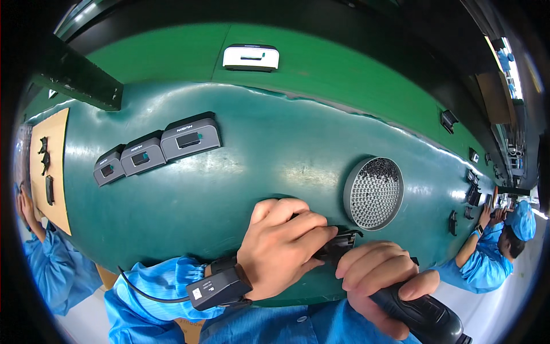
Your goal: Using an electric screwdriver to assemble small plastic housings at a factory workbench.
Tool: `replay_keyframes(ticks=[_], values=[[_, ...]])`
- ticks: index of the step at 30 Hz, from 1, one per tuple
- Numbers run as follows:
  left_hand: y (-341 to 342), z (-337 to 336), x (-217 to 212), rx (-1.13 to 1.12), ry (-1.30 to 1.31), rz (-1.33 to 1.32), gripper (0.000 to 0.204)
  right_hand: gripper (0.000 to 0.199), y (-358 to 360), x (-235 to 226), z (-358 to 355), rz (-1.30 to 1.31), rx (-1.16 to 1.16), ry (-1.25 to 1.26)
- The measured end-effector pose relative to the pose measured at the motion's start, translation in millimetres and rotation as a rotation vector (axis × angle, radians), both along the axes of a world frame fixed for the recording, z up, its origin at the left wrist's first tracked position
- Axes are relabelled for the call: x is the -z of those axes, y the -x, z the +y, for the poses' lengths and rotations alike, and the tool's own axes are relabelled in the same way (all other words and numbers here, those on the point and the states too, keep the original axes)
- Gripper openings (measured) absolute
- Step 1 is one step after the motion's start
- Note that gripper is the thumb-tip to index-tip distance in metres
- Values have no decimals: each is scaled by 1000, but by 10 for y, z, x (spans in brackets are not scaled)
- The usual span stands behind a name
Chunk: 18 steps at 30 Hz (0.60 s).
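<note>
Left hand (281,243) pins a small black plastic part (338,245); right hand (378,281), at 5 o'clock, fully grips a black electric screwdriver (424,315). If the bit slips, fingers get jabbed.

Colours: green bench, grey housings, black tools
Dark green mat (258,149); three grey housings (157,149) at 10 o'clock (black insets); white box (251,57) at 12; black driver (424,315); grey dotted dish (373,193); blue sleeve (154,292).

Black part (338,245) mostly hidden under left hand (281,243); tool's tip unseen.
</note>
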<state>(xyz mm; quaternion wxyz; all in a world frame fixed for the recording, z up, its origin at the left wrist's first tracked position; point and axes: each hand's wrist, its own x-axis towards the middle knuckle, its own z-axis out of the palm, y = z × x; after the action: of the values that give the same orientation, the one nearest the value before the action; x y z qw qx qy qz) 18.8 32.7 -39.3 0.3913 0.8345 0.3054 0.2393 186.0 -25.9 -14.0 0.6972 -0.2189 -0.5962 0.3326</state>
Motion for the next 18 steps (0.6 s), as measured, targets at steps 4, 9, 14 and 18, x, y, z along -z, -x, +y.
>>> replay_keyframes(ticks=[4,9,14,18], values=[[23,-10,3,6,4,0,62,64,25,18,7,8,1,-3],[45,-1,20,7,9,3,61,54,136,129,58,33,151,-68],[61,-2,40,7,6,-8,60,56,117,158,33,36,105,-57],[66,31,42,15,-4,-9,56,63,103,90,67,17,5,-31]])
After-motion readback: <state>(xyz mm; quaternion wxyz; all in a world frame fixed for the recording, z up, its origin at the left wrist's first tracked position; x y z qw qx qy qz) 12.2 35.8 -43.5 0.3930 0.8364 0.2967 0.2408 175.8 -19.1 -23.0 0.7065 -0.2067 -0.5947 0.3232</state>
